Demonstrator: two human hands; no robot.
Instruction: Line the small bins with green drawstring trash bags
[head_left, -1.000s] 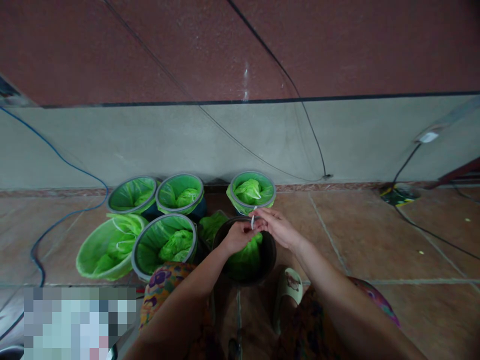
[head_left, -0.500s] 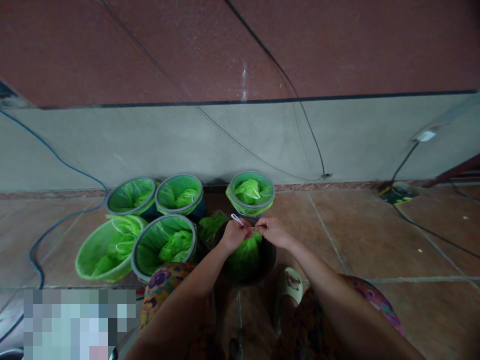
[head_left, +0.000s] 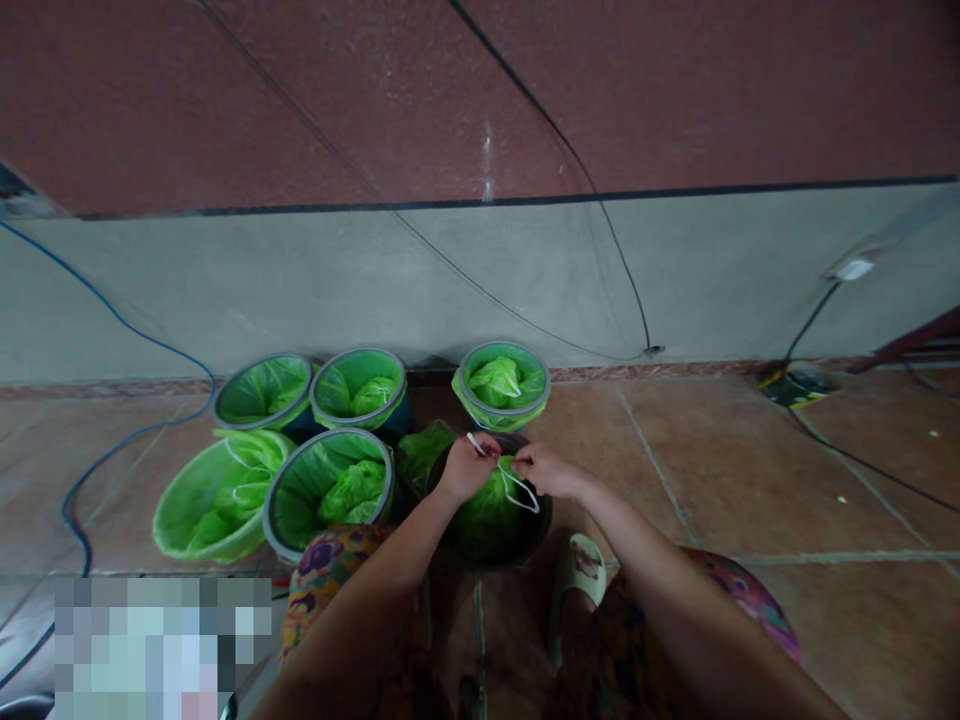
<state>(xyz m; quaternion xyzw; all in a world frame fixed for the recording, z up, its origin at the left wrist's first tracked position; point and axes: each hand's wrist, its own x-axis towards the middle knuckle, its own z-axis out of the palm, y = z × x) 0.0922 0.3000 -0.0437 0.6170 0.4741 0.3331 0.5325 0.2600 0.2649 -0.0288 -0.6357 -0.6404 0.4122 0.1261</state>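
Observation:
Between my knees stands a dark bucket (head_left: 541,535) with a green mesh bag (head_left: 487,515) inside, its top gathered upward. My left hand (head_left: 471,466) is closed at the bag's gathered neck and pinches a white cord (head_left: 474,443), whose end sticks up past the fingers. Opposite it, my right hand (head_left: 546,470) is closed too, its fingertips pressed on the bag's top. From between the hands a loop of the white cord droops over the right side of the bag. Exactly what lies under the right fingertips is partly hidden.
Several buckets lined with green mesh, such as one grey-rimmed bucket (head_left: 330,437), stand to the left and behind. A pale green basket (head_left: 161,545) is leftmost. A blue hose (head_left: 112,460) crosses the floor; a black cable (head_left: 862,465) lies at right.
A white cord loop now hangs over the bag's right side, where none showed before. The cord end at my left hand points up more steeply. Both hands have stayed almost in place.

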